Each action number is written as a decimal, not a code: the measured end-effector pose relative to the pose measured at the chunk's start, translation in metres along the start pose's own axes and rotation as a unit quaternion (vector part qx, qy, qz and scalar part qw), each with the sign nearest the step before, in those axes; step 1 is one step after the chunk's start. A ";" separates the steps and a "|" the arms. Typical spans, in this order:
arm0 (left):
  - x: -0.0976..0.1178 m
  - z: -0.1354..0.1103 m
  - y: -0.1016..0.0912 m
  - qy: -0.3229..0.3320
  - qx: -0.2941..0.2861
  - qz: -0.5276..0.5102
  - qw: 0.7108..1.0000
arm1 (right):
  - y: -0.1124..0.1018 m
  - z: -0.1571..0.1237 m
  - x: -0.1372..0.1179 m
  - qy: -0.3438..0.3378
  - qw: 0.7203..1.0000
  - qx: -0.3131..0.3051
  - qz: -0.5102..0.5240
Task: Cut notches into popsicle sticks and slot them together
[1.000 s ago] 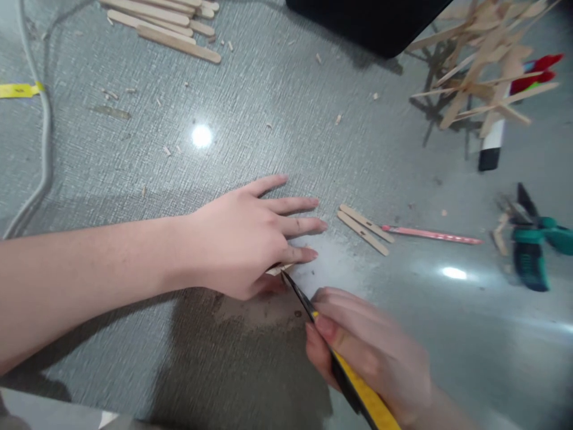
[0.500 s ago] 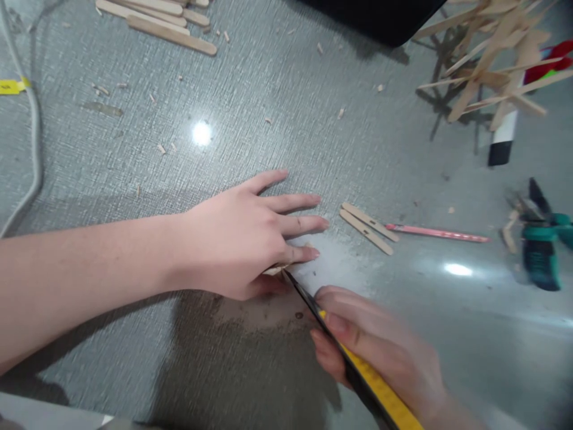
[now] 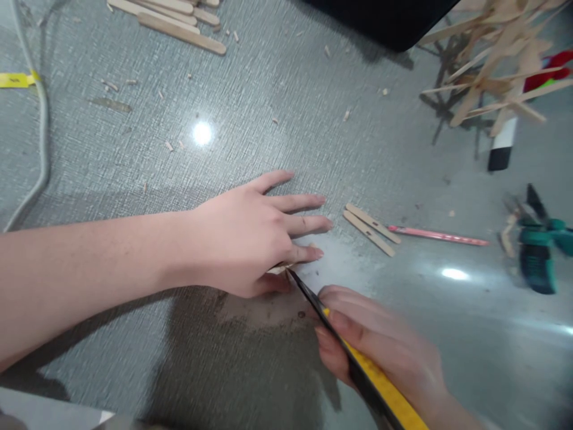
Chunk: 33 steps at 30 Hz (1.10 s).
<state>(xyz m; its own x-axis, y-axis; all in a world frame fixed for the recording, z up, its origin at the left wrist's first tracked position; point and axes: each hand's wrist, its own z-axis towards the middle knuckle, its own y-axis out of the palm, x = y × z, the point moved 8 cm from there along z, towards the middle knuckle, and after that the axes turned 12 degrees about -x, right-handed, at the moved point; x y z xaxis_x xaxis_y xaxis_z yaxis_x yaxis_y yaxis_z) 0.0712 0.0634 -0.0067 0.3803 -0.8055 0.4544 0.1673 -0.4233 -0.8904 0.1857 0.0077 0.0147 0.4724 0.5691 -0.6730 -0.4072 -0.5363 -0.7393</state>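
Left hand [image 3: 255,236]: palm down, fingers spread, thumb and forefinger closed on a pale, flat wooden piece [image 3: 280,270], mostly hidden, at the grey textured table [image 3: 250,137].
Right hand [image 3: 376,346]: I found it clamped on a yellow-and-black utility knife [image 3: 382,382], apart from the left.
Blade [image 3: 304,291]: dark, narrow, its tip at the piece's visible edge.
Black box-like body [image 3: 385,24]: cut off by the view; I could not tell its contents.
Slotted sticks [image 3: 378,241]: two, pale wood, near a pink pencil [image 3: 439,235].
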 end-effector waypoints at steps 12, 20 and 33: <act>0.000 0.001 0.000 -0.002 -0.003 -0.002 1.000 | -0.001 0.002 -0.003 -0.014 1.000 0.024 0.001; 0.000 0.001 -0.001 0.000 0.006 -0.006 1.000 | 0.001 0.007 0.004 0.037 0.999 -0.004 0.031; 0.001 0.001 0.000 -0.022 -0.010 -0.008 1.000 | 0.008 0.007 0.008 0.123 0.986 0.001 0.110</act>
<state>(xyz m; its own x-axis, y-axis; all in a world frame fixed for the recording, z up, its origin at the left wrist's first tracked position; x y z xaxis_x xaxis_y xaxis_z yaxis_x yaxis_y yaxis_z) 0.0724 0.0633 -0.0060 0.4165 -0.7800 0.4671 0.1565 -0.4446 -0.8820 0.1807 0.0118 0.0032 0.5476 0.2698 -0.7921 -0.5228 -0.6288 -0.5756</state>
